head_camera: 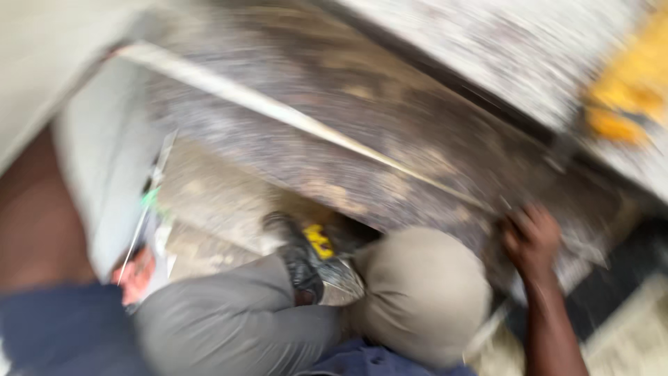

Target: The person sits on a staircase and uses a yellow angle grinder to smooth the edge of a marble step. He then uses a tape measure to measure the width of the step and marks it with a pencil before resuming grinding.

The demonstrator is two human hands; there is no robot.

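One hand shows clearly: the right hand point(532, 239) lies on the near edge of a large dark speckled stone slab point(390, 132), its fingers curled against the surface. Whether they grip the edge or only press on it, the motion blur hides. The left hand cannot be made out; only a blurred bare arm point(35, 216) fills the left border.

As a judgement, the work on the slab is midway. The slab lies tilted across the floor in front of the person's bent knees point(417, 292), and a long pale strip point(278, 108) runs diagonally over it, looking like a straightedge or rail. No finished cut or mark can be told from this view.

The slab is mottled brown and grey, with lighter patches, and seems flat and heavy. A dark shoe point(303, 254) with a small yellow object point(319, 240) beside it sits below its lower edge. Something yellow point(626, 90), too blurred to name, is at the upper right.
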